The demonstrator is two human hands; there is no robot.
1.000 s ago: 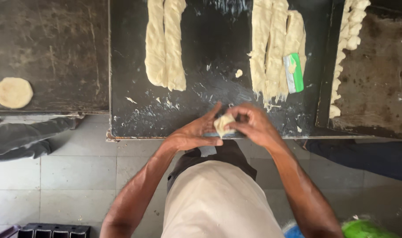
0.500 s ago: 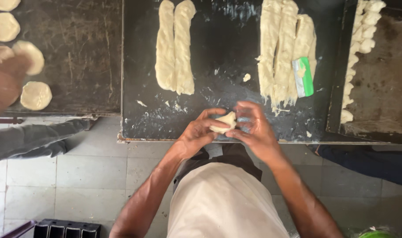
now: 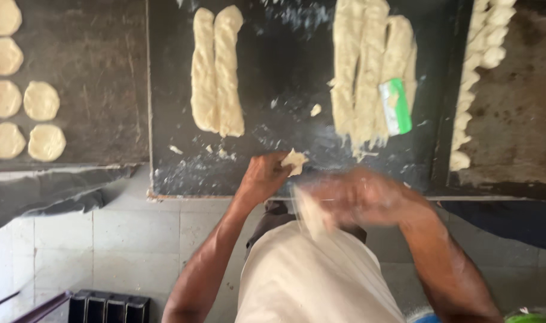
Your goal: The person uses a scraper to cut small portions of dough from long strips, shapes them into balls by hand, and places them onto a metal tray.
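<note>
**Grip on a dough piece at the near edge of the dark table**

The grip of the left hand [image 3: 264, 178] is closed on a small pale dough piece [image 3: 295, 160], pinched at the fingertips so that the piece stands just above the near edge of the dark table [image 3: 285, 72]. The right hand [image 3: 360, 196] lies just beside it, toward the person's body; it is blurred by motion, and a pale smear of dough [image 3: 312, 209] shows at its fingers, but whether that grip is closed or open cannot be told. Both forearms rise from a light-coloured garment [image 3: 309, 281] at the bottom of the view.

Places relative to the held dough piece: beyond it and to the left, two long dough ropes [image 3: 217, 72] lie side by side on the floured table surface. Beyond it and to the right lies a wider bundle of dough strips [image 3: 368, 72], with a green and white scraper [image 3: 397, 106] resting on the bundle's right side. A small crumb of dough [image 3: 315, 110] lies between the ropes and the bundle. Well to the right, a column of small dough lumps [image 3: 476, 78] follows the edge of a neighbouring tray [image 3: 524, 107]. Well to the left, flat round dough discs [image 3: 28, 101] sit in rows on a separate dark slab [image 3: 93, 78]. Below the table, pale floor tiles [image 3: 123, 239] are visible.
</note>
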